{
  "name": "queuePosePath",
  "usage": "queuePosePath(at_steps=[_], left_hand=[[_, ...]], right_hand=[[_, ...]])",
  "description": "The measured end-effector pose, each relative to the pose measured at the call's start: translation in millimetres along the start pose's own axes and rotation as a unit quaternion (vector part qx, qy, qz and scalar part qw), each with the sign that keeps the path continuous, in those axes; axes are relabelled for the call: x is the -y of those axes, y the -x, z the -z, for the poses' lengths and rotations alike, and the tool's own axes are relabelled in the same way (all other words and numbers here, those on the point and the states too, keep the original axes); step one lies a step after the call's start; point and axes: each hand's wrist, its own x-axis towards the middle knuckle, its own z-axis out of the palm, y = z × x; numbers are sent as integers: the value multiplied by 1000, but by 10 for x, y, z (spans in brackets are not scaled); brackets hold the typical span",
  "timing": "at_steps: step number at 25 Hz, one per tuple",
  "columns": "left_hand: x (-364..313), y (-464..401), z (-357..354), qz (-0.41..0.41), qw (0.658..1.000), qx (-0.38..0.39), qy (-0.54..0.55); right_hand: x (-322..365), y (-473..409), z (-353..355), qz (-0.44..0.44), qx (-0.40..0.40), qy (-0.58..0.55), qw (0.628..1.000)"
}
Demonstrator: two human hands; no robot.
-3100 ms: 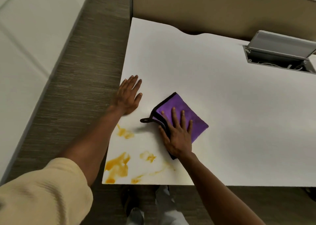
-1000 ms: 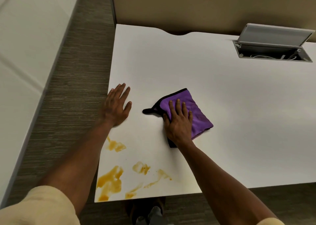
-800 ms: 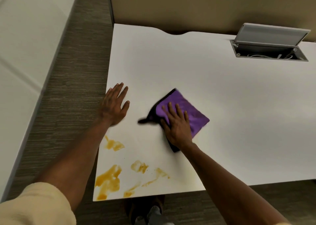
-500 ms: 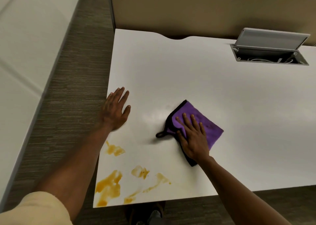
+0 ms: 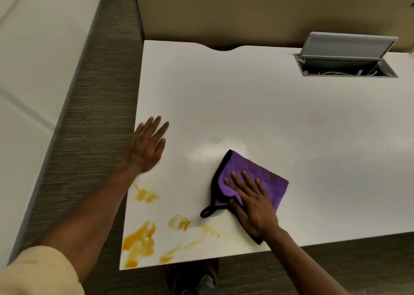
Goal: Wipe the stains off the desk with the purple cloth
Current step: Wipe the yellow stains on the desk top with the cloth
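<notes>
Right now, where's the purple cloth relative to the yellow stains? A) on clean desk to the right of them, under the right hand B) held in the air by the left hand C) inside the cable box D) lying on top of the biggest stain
A: the purple cloth lies flat under the right hand, right of the yellow stains, which are uncovered.

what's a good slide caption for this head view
Right hand presses purple cloth beside orange stains on desk.

My right hand lies flat on the cloth on the bench; stains sit left of it, nearer me, my left hand behind them.
</notes>
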Motion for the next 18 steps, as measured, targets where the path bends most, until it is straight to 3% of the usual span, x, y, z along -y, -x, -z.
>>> queuePosePath(at_steps=[3,5,9,14,16,18], left_hand=[[-13,-6,-27,3,1000,4,-10],[-30,-17,-10,8,1000,-3,2],[-87,-31,64,7,1000,-8,9],[-55,-23,65,7,1000,-2,12],[-34,-27,35,9,1000,-15,21],[-32,-8,-3,8,999,-23,21]], right_hand=[[-65,-451,118,-106,-23,-9,994],[97,-868,133,-123,-29,7,992],[420,-1128,24,-30,-3,9,999],[5,-300,-6,100,27,36,994],[-301,-338,138,81,30,28,996],[-367,-646,245,2,16,15,1000]])
